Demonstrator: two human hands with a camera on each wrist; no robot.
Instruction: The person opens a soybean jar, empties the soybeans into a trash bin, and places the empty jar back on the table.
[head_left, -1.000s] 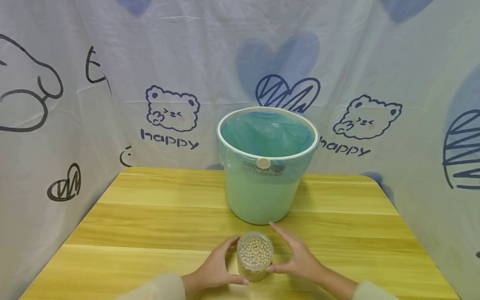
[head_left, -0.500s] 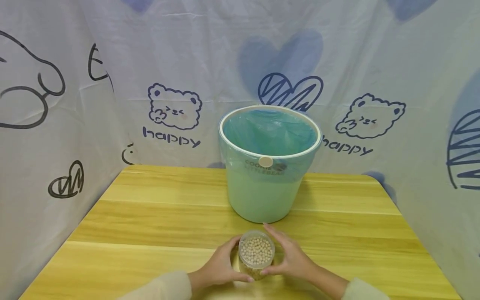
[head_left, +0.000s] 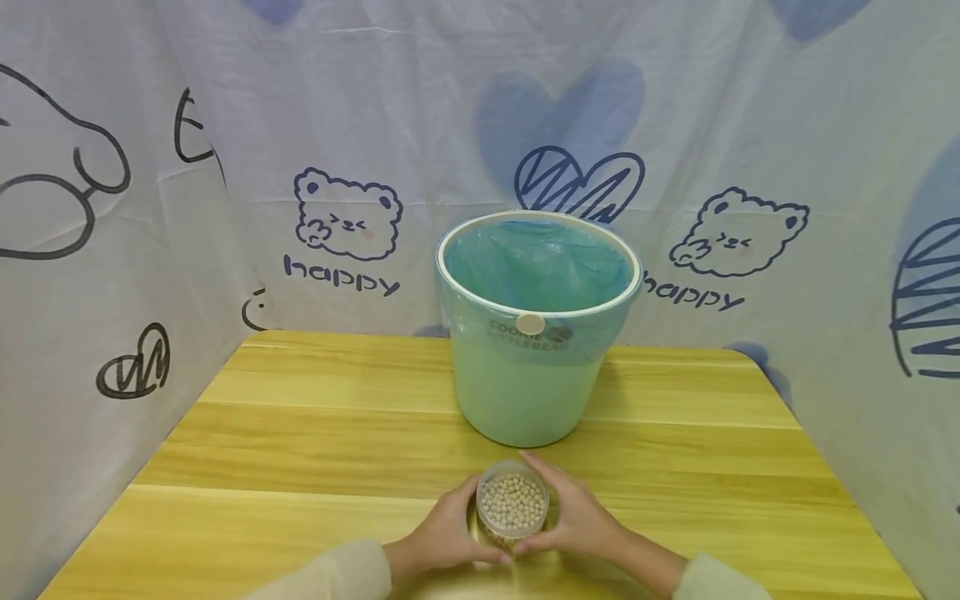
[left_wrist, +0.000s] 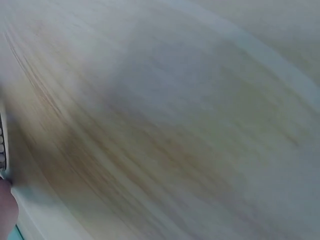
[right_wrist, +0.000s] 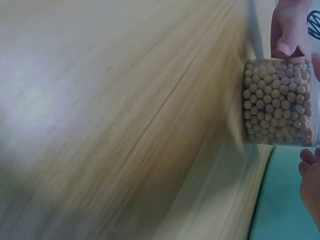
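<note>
A clear round jar (head_left: 512, 502) packed with small round beige balls that look like soybeans stands upright near the front of the wooden table (head_left: 315, 450). My left hand (head_left: 450, 529) holds it from the left, thumb at the near side and fingers at the far left. From the right, my right hand (head_left: 576, 515) curves its thumb and fingers round the other side. In the right wrist view the jar (right_wrist: 276, 102) shows its bean-filled side, with the left thumb at it. The left wrist view catches only a sliver of the jar (left_wrist: 2, 150) and a fingertip.
Just behind the jar stands a pale green bucket (head_left: 525, 392) with a white rim, lined with a thin blue-green plastic bag (head_left: 540, 267). White cloth (head_left: 420, 108) printed with hearts and bears hangs round the table's back and sides.
Both hands have closed in on the jar from either side, the right hand moving left and the left hand slightly right. Jar and bucket stay in place.
</note>
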